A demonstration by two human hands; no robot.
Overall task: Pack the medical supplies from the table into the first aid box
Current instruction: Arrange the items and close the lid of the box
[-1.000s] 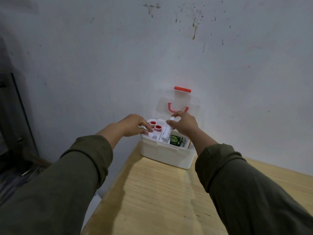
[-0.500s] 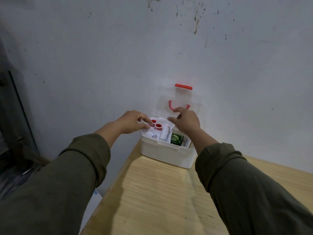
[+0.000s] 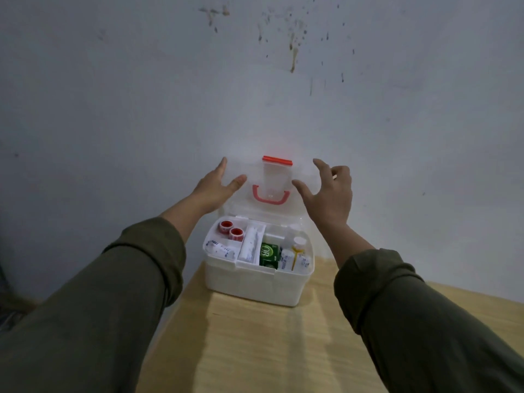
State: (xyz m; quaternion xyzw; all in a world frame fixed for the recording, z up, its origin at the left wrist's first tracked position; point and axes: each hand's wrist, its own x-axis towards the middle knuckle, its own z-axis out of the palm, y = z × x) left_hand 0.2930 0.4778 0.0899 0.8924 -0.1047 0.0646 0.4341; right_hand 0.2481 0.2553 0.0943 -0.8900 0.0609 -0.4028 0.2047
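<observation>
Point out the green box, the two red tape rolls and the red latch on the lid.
green box (image 3: pixel 268 254): head view, on its printed front face.
red tape rolls (image 3: pixel 231 230): head view, between the two, on the nearer roll's rim.
red latch (image 3: pixel 277 160): head view, middle of the bar at the lid's top edge.

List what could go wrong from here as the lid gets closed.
The small bottles at the right of the box stand tall near the rim; the lid may catch on them and not latch. Both hands, left hand and right hand, are at the lid's sides, so fingers could get pinched.
</observation>
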